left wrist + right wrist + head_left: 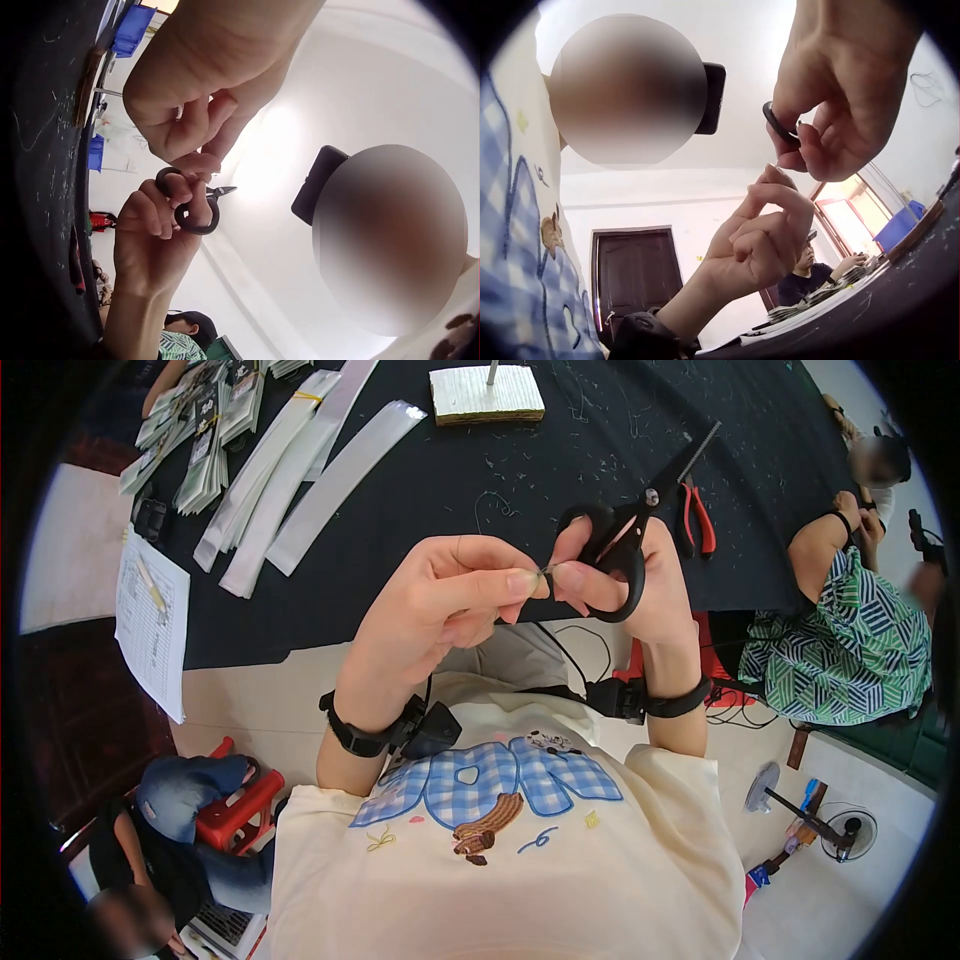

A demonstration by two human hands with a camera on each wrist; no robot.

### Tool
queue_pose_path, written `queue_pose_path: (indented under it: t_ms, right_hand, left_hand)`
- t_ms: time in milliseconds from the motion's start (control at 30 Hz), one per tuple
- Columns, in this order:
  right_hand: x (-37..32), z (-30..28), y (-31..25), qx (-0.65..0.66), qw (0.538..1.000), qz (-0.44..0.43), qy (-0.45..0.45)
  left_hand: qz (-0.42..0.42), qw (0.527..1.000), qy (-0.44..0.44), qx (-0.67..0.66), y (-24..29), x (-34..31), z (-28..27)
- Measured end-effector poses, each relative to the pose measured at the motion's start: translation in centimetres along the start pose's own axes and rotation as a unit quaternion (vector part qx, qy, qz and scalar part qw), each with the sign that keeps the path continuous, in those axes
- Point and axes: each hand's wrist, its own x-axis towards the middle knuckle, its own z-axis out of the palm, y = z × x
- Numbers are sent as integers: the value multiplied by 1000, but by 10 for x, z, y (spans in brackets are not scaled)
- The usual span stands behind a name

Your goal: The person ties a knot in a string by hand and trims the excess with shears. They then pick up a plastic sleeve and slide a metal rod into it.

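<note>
I count two of mine: left grip (pixel 440 600), right grip (pixel 640 590). One pair of black-handled steel scissors (pixel 625 545), one thin pale strand (pixel 546 568), one pair of red-handled pliers (pixel 700 520), one white foam block (pixel 487 395), one printed paper sheet (pixel 150 625), at least three long clear plastic strips (pixel 340 480).

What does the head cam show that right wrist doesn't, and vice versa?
Head only: the scissors blades, red pliers and clear strips on the black table. Right wrist only: a dark door and a bright window. Both: left hand pinching a thin strand, right hand gripping the scissors' handle, the fingertips of both hands meeting.
</note>
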Motion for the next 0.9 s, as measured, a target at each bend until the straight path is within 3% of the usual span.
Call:
queue_pose_path:
  t_ms: [333, 733, 833, 900]
  right_hand:
    - [-1, 3, 3, 1, 999, -35, -3]
    - [-5, 4, 1, -17, 999, -24, 18]
    - [-5, 4, 1, -26, 999, -22, 21]
    - [-5, 5, 1, -19, 999, -22, 26]
  left_hand:
    - [-5, 1000, -6, -19, 1, -3, 1]
    - [36, 992, 71, 95, 5, -10, 11]
    - [72, 981, 89, 157, 2, -10, 13]
    - [139, 972, 86, 170, 0, -10, 16]
